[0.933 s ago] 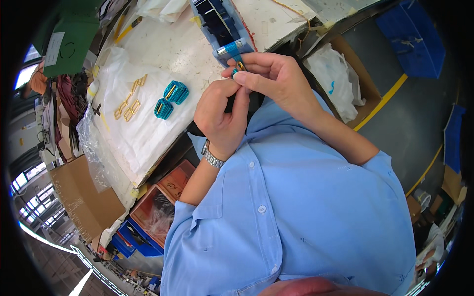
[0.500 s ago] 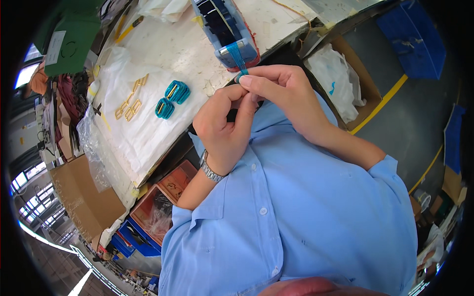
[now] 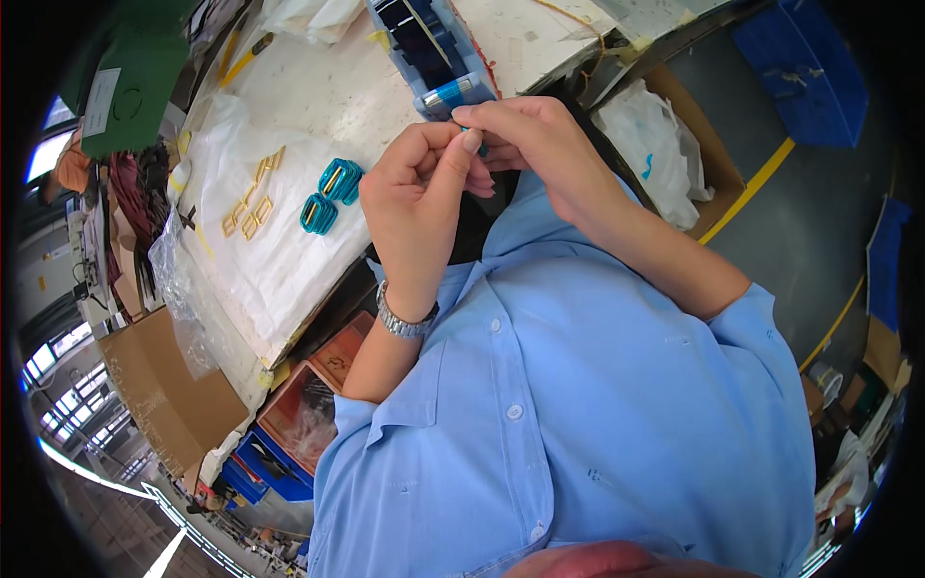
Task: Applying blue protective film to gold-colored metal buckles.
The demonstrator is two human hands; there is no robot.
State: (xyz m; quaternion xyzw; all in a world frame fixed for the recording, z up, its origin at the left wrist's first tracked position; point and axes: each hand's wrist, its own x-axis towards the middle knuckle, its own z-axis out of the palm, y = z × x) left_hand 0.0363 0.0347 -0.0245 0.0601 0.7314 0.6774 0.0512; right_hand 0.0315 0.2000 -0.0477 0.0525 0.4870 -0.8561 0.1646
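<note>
My left hand (image 3: 419, 183), with a metal watch on its wrist, and my right hand (image 3: 554, 144) meet just in front of the tape dispenser (image 3: 414, 39). Both are closed, thumbs and fingertips pinching a small piece of teal tape (image 3: 483, 151), mostly hidden by the fingers. Teal tape (image 3: 450, 92) also lies over the dispenser's front end. On the table left of my hands sit two small stacks of teal rectangular loops (image 3: 340, 180) with gold showing in their middles. Several thin gold rectangular frames (image 3: 257, 218) lie farther left on white sheeting (image 3: 279, 289).
A yellow cutter knife (image 3: 247, 60) lies at the far left of the table. A cardboard box with white plastic bags (image 3: 660, 144) stands right of the table. Blue bins (image 3: 800, 72) are on the floor, and reddish trays (image 3: 303, 414) sit below the table's near edge.
The teal strip that stretched from the dispenser to my fingers no longer spans that gap. My left hand has turned more upright and both hands have risen slightly toward the dispenser.
</note>
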